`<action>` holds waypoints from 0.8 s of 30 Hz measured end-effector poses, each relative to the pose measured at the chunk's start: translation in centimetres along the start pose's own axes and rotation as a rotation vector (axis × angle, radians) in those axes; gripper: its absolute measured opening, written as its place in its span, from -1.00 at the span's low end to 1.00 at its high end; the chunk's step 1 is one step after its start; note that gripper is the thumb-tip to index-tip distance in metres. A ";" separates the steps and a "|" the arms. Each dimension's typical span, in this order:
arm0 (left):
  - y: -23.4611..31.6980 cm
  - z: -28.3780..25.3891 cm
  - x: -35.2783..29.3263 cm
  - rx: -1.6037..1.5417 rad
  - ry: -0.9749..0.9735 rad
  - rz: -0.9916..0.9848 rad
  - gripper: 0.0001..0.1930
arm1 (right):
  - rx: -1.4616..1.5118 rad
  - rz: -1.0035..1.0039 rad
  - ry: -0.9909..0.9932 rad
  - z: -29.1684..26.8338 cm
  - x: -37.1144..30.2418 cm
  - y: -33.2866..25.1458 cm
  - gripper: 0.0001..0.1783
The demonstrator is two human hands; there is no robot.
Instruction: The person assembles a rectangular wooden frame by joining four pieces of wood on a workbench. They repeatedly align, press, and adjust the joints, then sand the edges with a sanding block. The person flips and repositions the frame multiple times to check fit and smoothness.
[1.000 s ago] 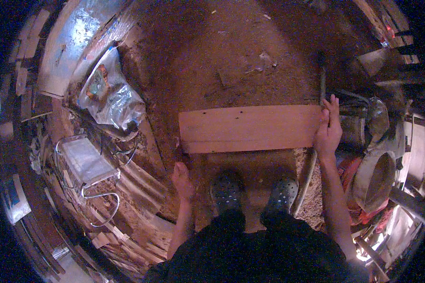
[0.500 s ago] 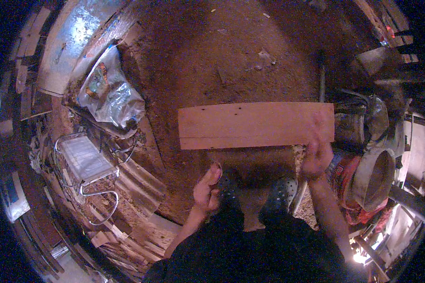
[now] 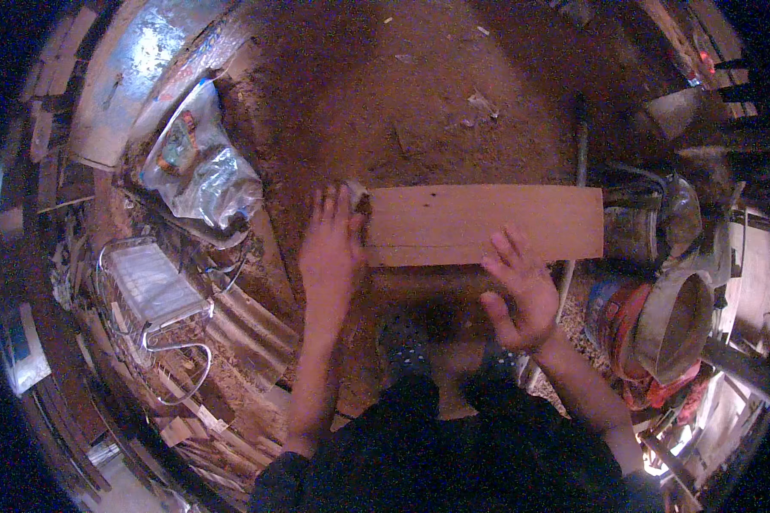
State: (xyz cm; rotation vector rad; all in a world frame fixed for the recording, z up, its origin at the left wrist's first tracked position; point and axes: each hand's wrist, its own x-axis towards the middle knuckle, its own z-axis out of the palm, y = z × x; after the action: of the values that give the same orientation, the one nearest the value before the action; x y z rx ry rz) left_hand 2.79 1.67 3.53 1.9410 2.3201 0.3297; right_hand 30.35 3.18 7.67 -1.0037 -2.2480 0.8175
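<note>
A flat, light-brown wooden board point(image 3: 479, 218) lies crosswise in front of me, with a couple of small dark marks on its face. My left hand point(image 3: 329, 248) is at the board's left end and covers it, fingers stretched forward. Beside those fingertips is a small pale and dark patch that I cannot make out. Over the near edge, right of the board's middle, my right hand point(image 3: 524, 291) has its fingers and thumb apart and holds nothing. Whether it touches the wood I cannot tell. My shoes show dimly below the board.
On the left are a shiny plastic bag point(image 3: 214, 184), a white rectangular panel on a wire frame point(image 3: 154, 285) and wood scraps point(image 3: 188, 427). To the right stand a round metal container point(image 3: 676, 329), a red and blue bucket point(image 3: 616, 316) and a dark can-like vessel point(image 3: 633, 231). Brown ground point(image 3: 419, 103) lies beyond.
My left hand has moved forward from below the board onto its left end. My right hand has shifted left and back from the board's right end. The board has stayed nearly in place.
</note>
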 end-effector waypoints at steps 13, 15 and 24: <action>1.6 -3.7 5.8 0.112 -0.376 -0.178 -0.63 | -0.102 0.661 0.856 -5.9 -2.1 11.6 -0.65; 2.8 -3.5 6.6 0.125 -0.409 -0.108 -0.66 | -0.151 0.659 0.847 -5.8 -2.7 11.5 -0.65; 19.0 3.1 9.2 -0.275 -0.536 0.387 -0.70 | 0.065 0.894 0.741 -4.8 -4.4 9.7 -0.62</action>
State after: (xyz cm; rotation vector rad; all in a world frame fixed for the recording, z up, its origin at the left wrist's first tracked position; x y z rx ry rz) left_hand 20.01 14.15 5.40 2.0131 1.4913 0.1214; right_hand 40.60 6.43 3.04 -1.9248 -1.1023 0.6651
